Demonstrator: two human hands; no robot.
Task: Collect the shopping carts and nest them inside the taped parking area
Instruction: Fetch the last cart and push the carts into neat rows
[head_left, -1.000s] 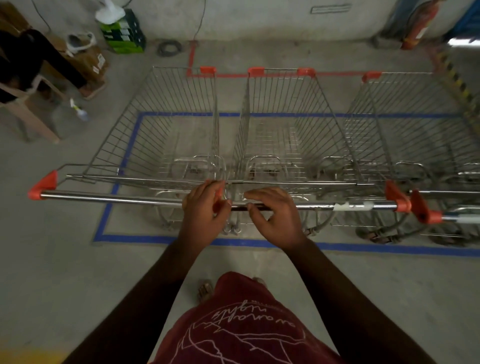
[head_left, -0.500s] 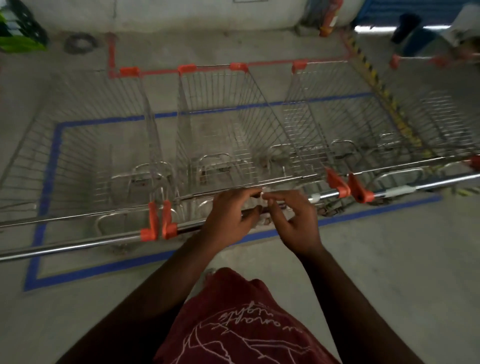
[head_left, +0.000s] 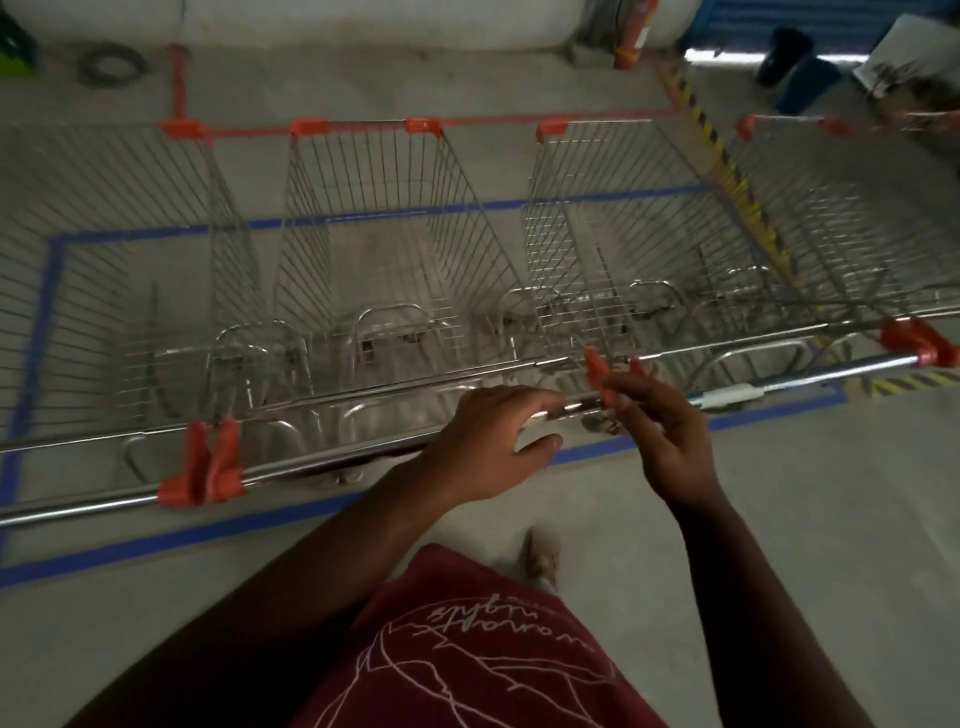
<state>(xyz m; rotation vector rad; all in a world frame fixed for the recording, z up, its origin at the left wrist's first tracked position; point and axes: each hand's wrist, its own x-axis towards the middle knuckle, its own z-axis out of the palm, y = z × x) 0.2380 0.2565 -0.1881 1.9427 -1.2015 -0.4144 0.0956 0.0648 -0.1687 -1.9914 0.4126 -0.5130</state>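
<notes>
Row of wire shopping carts (head_left: 374, 249) side by side within blue tape outline (head_left: 52, 291) on concrete floor (head_left: 779, 519); view shifted rightward versus 0.5 s ago, one more cart (head_left: 857, 218) now visible at right, over striped floor marking. Chrome handle bar (head_left: 322, 462) of middle cart runs across foreground, orange end caps (head_left: 205, 467) at left. Left hand (head_left: 493, 441) grips handle bar, fingers curled over, as before. Right hand (head_left: 670, 436) now lifted off bar, fingers loosely bent, grasping nothing.

Left hand (head_left: 491, 447) holds cart handle (head_left: 332, 462); right hand (head_left: 662, 436) loose.
</notes>
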